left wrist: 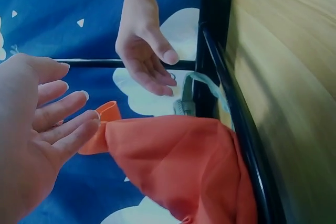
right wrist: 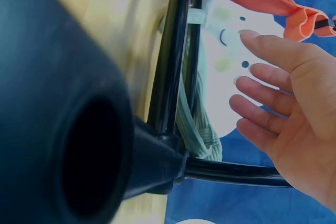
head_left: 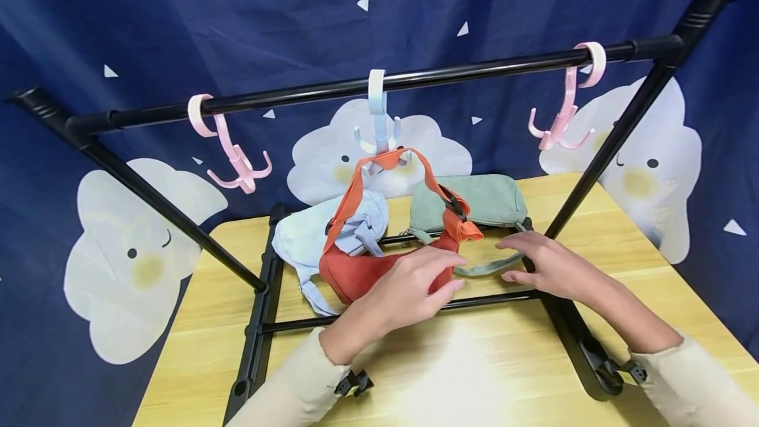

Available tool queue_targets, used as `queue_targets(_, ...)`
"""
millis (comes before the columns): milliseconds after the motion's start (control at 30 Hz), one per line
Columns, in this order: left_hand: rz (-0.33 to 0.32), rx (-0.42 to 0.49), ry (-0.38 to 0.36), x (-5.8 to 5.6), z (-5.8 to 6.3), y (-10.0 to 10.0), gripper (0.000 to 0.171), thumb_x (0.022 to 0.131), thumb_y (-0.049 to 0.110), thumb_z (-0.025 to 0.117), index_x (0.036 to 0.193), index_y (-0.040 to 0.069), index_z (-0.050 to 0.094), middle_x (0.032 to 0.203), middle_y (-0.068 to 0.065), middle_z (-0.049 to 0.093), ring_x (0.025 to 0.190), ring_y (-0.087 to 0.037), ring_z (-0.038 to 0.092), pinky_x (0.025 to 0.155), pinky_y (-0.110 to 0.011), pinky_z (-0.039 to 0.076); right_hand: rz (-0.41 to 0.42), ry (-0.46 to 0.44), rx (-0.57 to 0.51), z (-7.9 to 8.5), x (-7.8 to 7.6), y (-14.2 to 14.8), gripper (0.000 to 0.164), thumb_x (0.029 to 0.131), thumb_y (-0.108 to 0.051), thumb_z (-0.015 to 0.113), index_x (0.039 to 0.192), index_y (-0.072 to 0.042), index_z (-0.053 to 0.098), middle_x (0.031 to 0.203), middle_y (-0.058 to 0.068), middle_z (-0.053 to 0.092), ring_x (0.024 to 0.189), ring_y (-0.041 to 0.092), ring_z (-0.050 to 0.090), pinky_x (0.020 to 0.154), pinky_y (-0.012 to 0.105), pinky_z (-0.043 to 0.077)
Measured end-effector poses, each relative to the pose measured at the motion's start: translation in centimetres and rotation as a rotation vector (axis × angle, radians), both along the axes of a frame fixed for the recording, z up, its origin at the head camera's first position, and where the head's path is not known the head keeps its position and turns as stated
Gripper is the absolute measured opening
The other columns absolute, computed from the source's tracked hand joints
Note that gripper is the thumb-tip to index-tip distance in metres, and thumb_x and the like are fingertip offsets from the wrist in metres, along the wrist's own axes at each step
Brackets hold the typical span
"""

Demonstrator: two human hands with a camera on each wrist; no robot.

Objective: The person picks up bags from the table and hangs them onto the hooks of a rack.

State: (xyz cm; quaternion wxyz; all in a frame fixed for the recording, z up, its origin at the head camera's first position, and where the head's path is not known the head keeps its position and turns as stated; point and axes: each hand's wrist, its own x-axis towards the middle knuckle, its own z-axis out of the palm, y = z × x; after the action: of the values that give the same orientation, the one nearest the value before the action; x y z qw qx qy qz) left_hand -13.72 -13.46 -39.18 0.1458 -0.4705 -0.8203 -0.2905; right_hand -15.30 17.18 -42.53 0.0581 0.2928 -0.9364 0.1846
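Note:
An orange-red waist bag (head_left: 350, 277) hangs by its strap (head_left: 351, 203) from the light blue hook (head_left: 377, 107) in the middle of the rack's bar. My left hand (head_left: 412, 285) is in front of this bag in the head view, fingers loosely extended and gripping nothing; the left wrist view shows its fingers beside the bag's orange strap end (left wrist: 97, 137). To the right, my right hand (head_left: 548, 262) is held open above the green bag's strap (head_left: 489, 267), apart from the orange bag. In the right wrist view its fingers (right wrist: 265, 95) hold nothing.
A light blue bag (head_left: 296, 232) and a green bag (head_left: 489, 196) lie on the wooden table (head_left: 196, 321) behind the hanging one. Pink hooks hang left (head_left: 240, 167) and right (head_left: 560, 127) on the black bar (head_left: 474, 71). The rack's lower rails cross the table.

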Motion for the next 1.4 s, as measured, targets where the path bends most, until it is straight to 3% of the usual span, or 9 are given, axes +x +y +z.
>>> queue_targets(133,-0.006,-0.020,-0.036,-0.1,-0.3,0.7,0.032,0.098,0.024,0.072,0.128,0.013,0.070,0.124,0.001,0.074,0.121,-0.012,0.068,0.105,-0.026,0.054,0.021,-0.001,0.015,0.0,-0.1,0.0,0.047,0.084,-0.022,0.087,0.125,-0.005,0.070,0.124,0.014,0.072,0.117,0.037,0.067,0.096,0.056,0.055)
queue_targets(333,0.011,-0.122,-0.075,-0.3,-1.0,1.6,0.034,0.103,0.030,0.064,0.134,0.015,0.066,0.130,0.002,0.071,0.123,-0.010,0.065,0.105,-0.024,0.053,0.045,0.005,0.036,-0.2,-0.4,0.1,0.044,0.084,-0.022,0.087,0.122,-0.008,0.071,0.122,0.011,0.073,0.114,0.034,0.068,0.093,0.054,0.057)
queue_targets(600,0.033,-0.206,-0.038,-0.9,-2.3,3.2,0.037,0.104,0.030,0.062,0.137,0.012,0.064,0.135,0.000,0.069,0.129,-0.012,0.064,0.110,-0.022,0.050,0.060,-0.014,0.063,-0.4,-0.5,0.1,0.041,0.085,-0.022,0.086,0.120,-0.009,0.072,0.121,0.011,0.072,0.115,0.035,0.068,0.094,0.054,0.056)
queue_targets(967,0.056,-0.321,0.011,-1.9,-3.7,5.7,0.039,0.105,0.028,0.060,0.139,0.010,0.062,0.139,-0.003,0.068,0.130,-0.015,0.064,0.112,-0.025,0.049,0.112,0.019,0.118,-0.6,-0.7,-0.4,0.037,0.084,-0.023,0.087,0.116,-0.010,0.072,0.116,0.005,0.072,0.106,0.025,0.069,0.088,0.046,0.058)
queue_targets(1167,0.103,-0.404,0.004,-2.7,-4.7,6.8,0.039,0.104,0.028,0.062,0.139,0.011,0.063,0.138,-0.001,0.068,0.123,-0.017,0.067,0.107,-0.025,0.052,0.137,0.041,0.144,-0.6,-1.0,-0.6,0.037,0.082,-0.021,0.088,0.113,-0.007,0.073,0.114,0.007,0.072,0.104,0.025,0.069,0.088,0.045,0.058)
queue_targets(1400,0.119,-0.417,0.054,-3.2,-6.1,7.8,0.028,0.101,0.023,0.066,0.126,0.012,0.067,0.122,0.002,0.072,0.105,-0.016,0.069,0.086,-0.021,0.058,0.176,0.079,0.176,-0.8,-1.4,-0.7,0.037,0.079,-0.018,0.090,0.110,-0.005,0.073,0.111,0.008,0.073,0.101,0.026,0.069,0.085,0.043,0.059)
